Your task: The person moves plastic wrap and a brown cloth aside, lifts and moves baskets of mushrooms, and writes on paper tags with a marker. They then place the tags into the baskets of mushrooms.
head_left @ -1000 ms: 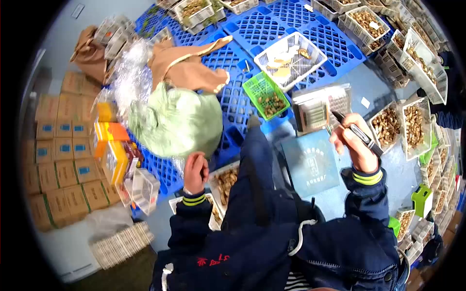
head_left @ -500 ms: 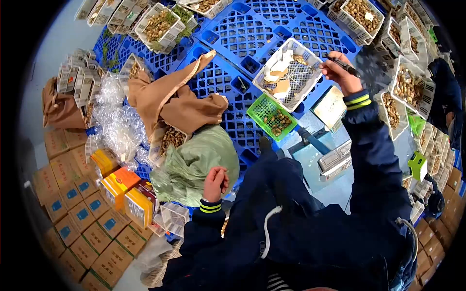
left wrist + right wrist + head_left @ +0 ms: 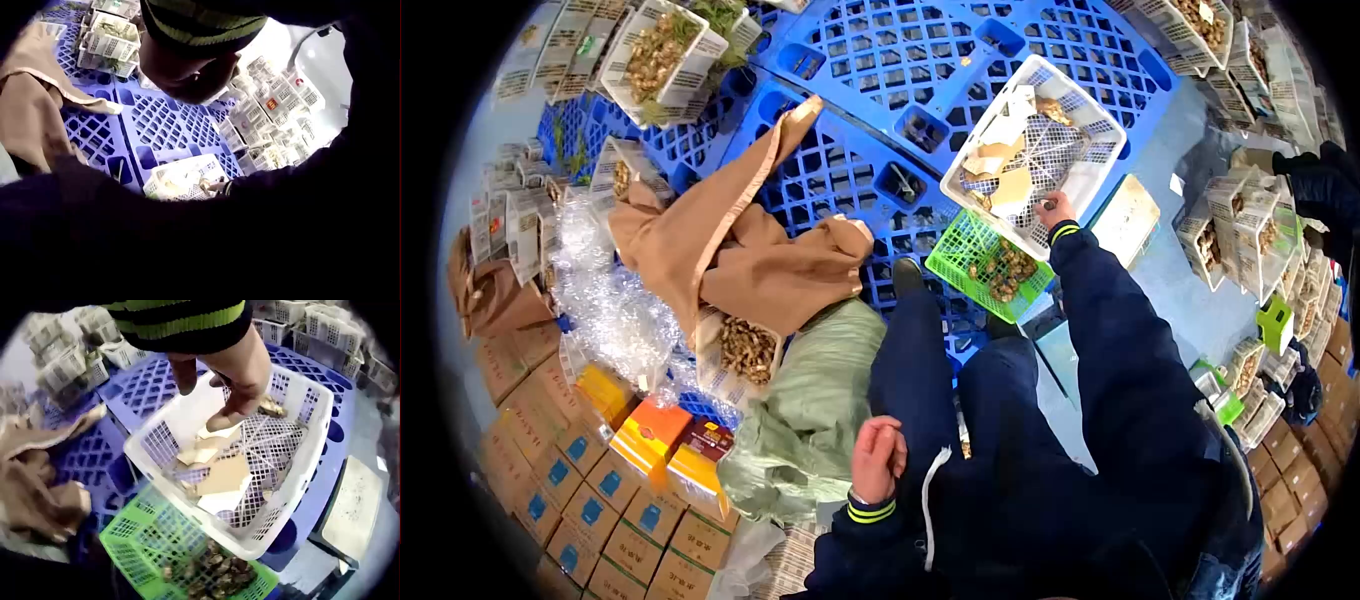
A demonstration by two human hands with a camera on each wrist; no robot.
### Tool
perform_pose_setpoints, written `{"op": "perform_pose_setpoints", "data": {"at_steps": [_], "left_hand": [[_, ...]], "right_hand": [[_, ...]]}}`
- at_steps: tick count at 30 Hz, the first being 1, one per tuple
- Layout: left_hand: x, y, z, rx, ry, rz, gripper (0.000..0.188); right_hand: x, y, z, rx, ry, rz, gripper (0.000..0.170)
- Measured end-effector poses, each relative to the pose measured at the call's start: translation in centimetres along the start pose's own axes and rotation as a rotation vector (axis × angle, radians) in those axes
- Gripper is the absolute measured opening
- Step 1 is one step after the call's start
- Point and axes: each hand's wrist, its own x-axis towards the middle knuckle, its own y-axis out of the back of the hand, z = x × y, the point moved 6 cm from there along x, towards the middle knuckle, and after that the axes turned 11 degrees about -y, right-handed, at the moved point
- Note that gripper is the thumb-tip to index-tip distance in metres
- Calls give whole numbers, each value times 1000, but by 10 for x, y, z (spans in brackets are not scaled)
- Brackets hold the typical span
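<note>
My right hand (image 3: 1055,212) reaches over the near side of a white basket (image 3: 1100,155), with the dark end of the marker (image 3: 1049,204) showing at its fingers. In the right wrist view, the hand (image 3: 240,378) hangs above white and brown card pieces (image 3: 226,475), fingers bent downward; the marker is mostly hidden there. Clams or similar shells (image 3: 272,407) lie in one corner. My left hand (image 3: 878,460), loosely curled and holding nothing, hangs beside my left thigh; the left wrist view shows it (image 3: 187,75) dark.
A green basket (image 3: 960,255) of shell-like pieces adjoins the white basket on a blue pallet (image 3: 870,60). Brown cloth (image 3: 770,270) and a green sack (image 3: 820,400) lie left. Cartons (image 3: 590,510) stand at lower left, a flat white-topped object (image 3: 1127,220) at right.
My right hand with the marker has moved from beyond the basket's right edge to over its near side. The view has shifted; my left hand stays loosely curled.
</note>
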Motion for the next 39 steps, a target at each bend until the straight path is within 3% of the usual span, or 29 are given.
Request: {"op": "perform_pose_setpoints", "data": {"at_steps": [1, 4, 5, 6, 9, 11, 15, 16, 17, 21, 25, 27, 28, 29, 30, 31, 32, 33, 34, 37, 39], "left_hand": [[10, -3, -11, -40, 37, -16, 13], [47, 21, -33, 11, 150, 41, 13], [56, 30, -34, 0, 172, 75, 14], [65, 39, -35, -8, 151, 69, 15], [87, 58, -37, -40, 161, 153, 15], [98, 64, -38, -57, 185, 158, 15], [114, 65, -30, -54, 186, 159, 15], [116, 65, -28, -68, 188, 156, 15], [118, 63, -26, -70, 183, 156, 15], [117, 53, -19, -66, 221, 133, 14], [105, 39, 14, -82, 155, 105, 13], [96, 29, 41, -99, 145, 50, 12], [92, 20, 62, -107, 141, 32, 13], [88, 10, 84, -123, 114, 2, 13], [86, 1, 106, -104, 83, -38, 13], [83, -6, 131, -86, 50, -75, 13], [81, -11, 155, -81, 13, -119, 14], [81, -16, 182, -97, -25, -133, 14], [80, -21, 214, -37, -102, -171, 16], [77, -30, 293, -57, -320, -243, 24], [74, -35, 334, -6, -387, -308, 36]], "right_hand": [[2, -22, 19, 32, -58, -36, 50], [44, -78, 48, -249, -197, 26, 56], [54, -93, 49, -316, -20, 160, 58], [65, -105, 55, -183, -227, 28, 63], [96, -139, 64, -322, -190, 169, 73], [93, -147, 52, -268, -281, 89, 80], [100, -165, 72, -436, -221, 145, 76], [101, -164, 78, -395, -267, 149, 65], [102, -161, 77, -332, -164, 114, 56], [85, -107, 51, -454, -308, 135, 27], [52, -19, 17, -320, -204, 302, 20], [40, 25, -1, -206, -295, 292, 21], [28, 48, -21, -88, -339, 259, 23], [14, 70, -57, 2, -185, 280, 22], [21, 72, -60, 323, -73, 233, 22], [25, 79, -71, 427, 68, 224, 17], [1, 88, -114, 1086, -251, -138, 16], [-13, 92, -161, 994, 31, -166, 7], [-85, 140, -275, 632, 334, -186, 17], [-187, 178, -434, 761, 289, -650, 21], [-240, 200, -509, 558, 607, -574, 18]]}}
